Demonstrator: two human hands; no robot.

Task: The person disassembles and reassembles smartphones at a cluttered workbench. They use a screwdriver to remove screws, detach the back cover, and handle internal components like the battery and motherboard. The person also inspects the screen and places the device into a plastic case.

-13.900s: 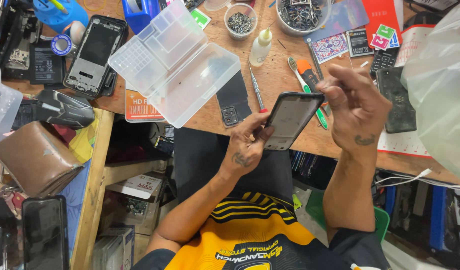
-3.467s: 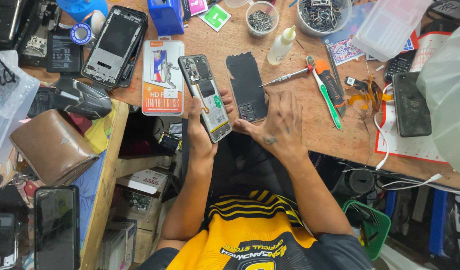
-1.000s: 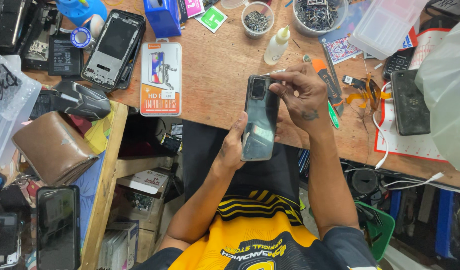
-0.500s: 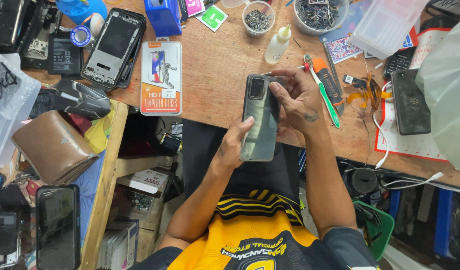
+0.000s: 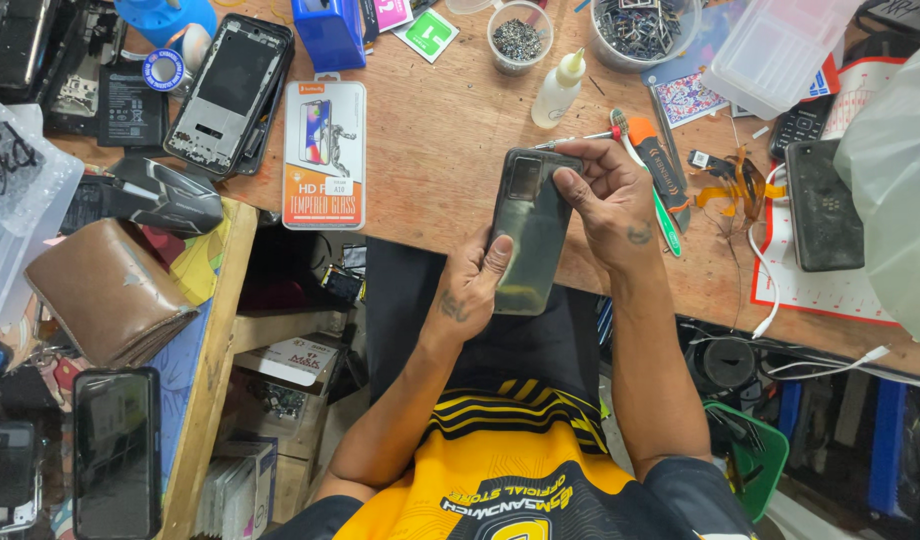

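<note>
Dark phone (image 5: 529, 232), back up with camera block at the far end, held above the near edge of the wooden worktop (image 5: 440, 150). Left hand (image 5: 472, 290) closed on its lower left side, thumb across the back; right hand (image 5: 608, 196) pinching the top right corner. Just beyond: screwdriver (image 5: 580, 139), green tool (image 5: 664, 214), glue bottle (image 5: 559, 90), tempered-glass pack (image 5: 324, 154)

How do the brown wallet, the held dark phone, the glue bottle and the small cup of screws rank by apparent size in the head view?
1. Brown wallet
2. Dark phone, held nearer the camera by both hands, so unsure
3-4. Glue bottle and cup of screws look alike
</note>
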